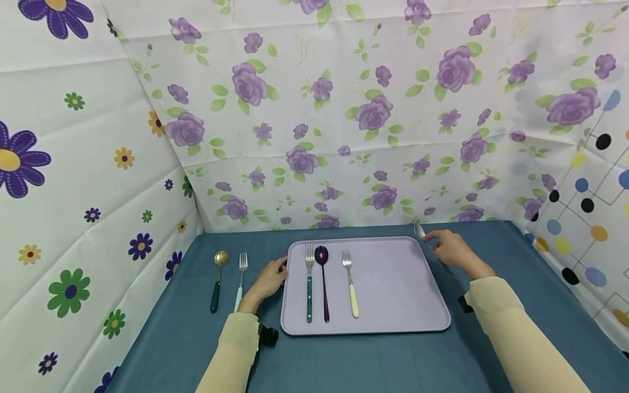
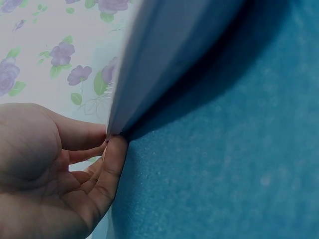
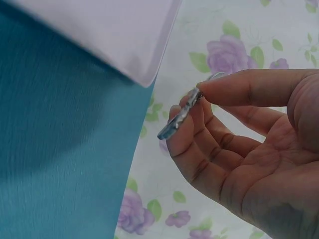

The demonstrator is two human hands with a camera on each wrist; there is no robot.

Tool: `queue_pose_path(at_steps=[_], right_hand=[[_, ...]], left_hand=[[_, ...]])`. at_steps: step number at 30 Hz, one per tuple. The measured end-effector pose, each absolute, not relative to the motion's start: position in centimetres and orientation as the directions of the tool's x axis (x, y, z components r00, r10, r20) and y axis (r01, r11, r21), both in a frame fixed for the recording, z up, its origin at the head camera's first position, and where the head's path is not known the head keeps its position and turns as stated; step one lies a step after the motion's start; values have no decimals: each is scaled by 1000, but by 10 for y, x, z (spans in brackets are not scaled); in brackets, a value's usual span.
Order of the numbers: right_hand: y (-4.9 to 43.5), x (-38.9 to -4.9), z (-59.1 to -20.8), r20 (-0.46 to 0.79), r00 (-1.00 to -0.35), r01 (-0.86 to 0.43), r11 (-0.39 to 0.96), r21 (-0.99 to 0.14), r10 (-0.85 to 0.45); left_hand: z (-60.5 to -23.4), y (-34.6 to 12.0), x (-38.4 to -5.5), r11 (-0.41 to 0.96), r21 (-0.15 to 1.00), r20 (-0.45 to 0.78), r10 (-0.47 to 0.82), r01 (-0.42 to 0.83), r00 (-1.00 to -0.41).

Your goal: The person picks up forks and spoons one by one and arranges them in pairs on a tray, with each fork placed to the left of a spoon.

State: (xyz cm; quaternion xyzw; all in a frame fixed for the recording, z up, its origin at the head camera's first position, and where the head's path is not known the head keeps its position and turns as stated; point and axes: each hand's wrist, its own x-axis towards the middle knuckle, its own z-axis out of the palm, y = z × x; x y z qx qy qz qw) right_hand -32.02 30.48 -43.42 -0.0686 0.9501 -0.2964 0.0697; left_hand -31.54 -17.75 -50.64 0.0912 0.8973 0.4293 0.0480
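Observation:
My left hand (image 1: 269, 279) is at the left edge of a pale lilac tray (image 1: 393, 289). In the left wrist view the thumb and fingers (image 2: 114, 157) pinch the tray's rim. On the tray lie a fork with a dark green handle (image 1: 309, 297), a dark purple spoon (image 1: 325, 289) and a fork with a pale yellow handle (image 1: 354, 300). Beyond the tray's right side, my right hand (image 1: 453, 252) holds a silver spoon (image 1: 419, 231) above the cloth. Its bowl points away to the back, and the fingers cover its middle. In the right wrist view thumb and fingertips pinch the handle (image 3: 179, 119).
Left of the tray, a gold spoon with a dark green handle (image 1: 215, 295) and a fork with a light blue handle (image 1: 243, 263) lie on the blue tablecloth (image 1: 363, 363). Flowered sheets (image 1: 304, 191) rise at the back and sides.

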Motion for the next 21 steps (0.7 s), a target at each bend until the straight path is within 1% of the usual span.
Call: queue_pose_path(at_steps=[8,16,21], right_hand=[[289,-319,-442,-118,-971,-106,821,-561,-206],[276,-318,-443,-78,-970,-157,833,-530,-232],[268,-319,-445,-88,-961,-175,825,-537,-261]], left_hand=[[-505,-176,-314,607,786,-12,203,117,-979],[-505,-176,-314,606,786,-9,208,121,-978],[-505,-177,-314,599,791,-6,212,125,-977]])
